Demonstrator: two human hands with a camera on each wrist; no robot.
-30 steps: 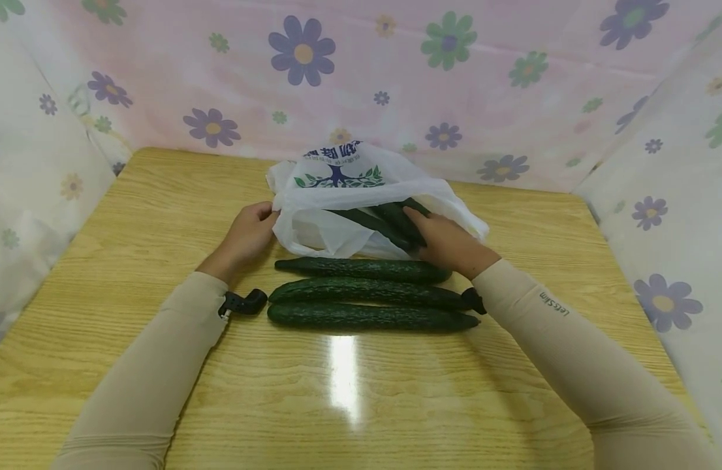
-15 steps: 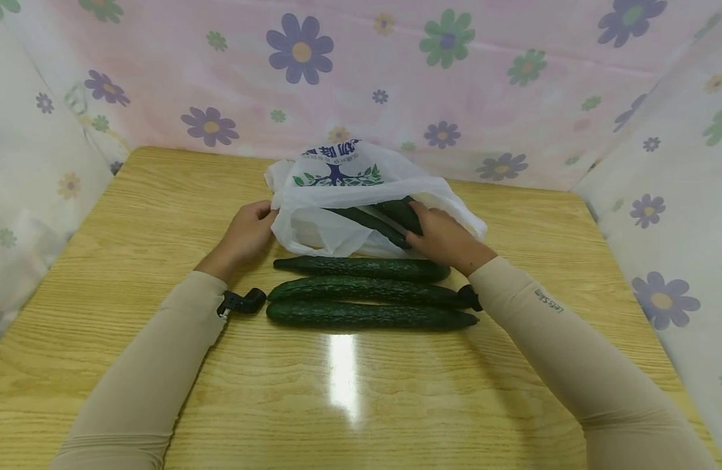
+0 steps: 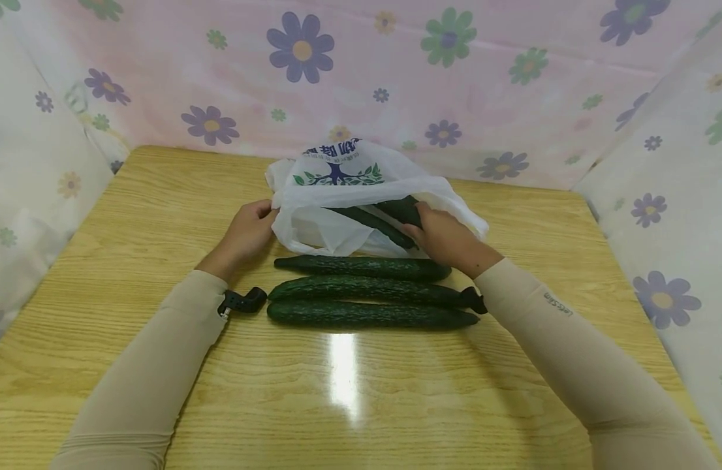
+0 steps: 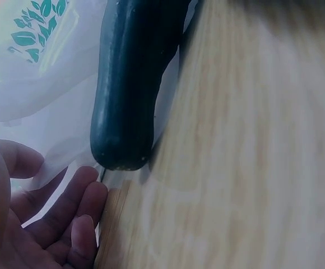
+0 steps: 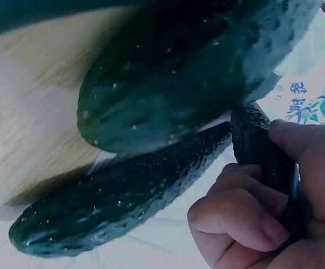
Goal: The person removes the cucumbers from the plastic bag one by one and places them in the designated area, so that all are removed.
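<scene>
In the head view, a white plastic bag (image 3: 337,196) with a tree print lies with its mouth toward me. My left hand (image 3: 251,232) pinches the left edge of that mouth between thumb and fingers. Inside the bag's right side, my right hand (image 3: 449,236) grips a dark green cucumber (image 3: 399,209), its fingers and thumb curled round it in the right wrist view (image 5: 260,148). Beside it in the bag lies a second cucumber (image 3: 373,224), slanting toward the opening. The far ends of both are hidden by the bag.
Three cucumbers lie side by side before the bag: one close to its mouth (image 3: 361,266), a middle one (image 3: 361,289) and a front one (image 3: 367,314). The wooden table (image 3: 361,418) has flowered curtains (image 3: 361,72) behind and at both sides.
My right hand has shifted its hold, its thumb moving up. The gripped cucumber's near end, earlier showing below the hand, is now behind it. My left hand stays at the bag's edge.
</scene>
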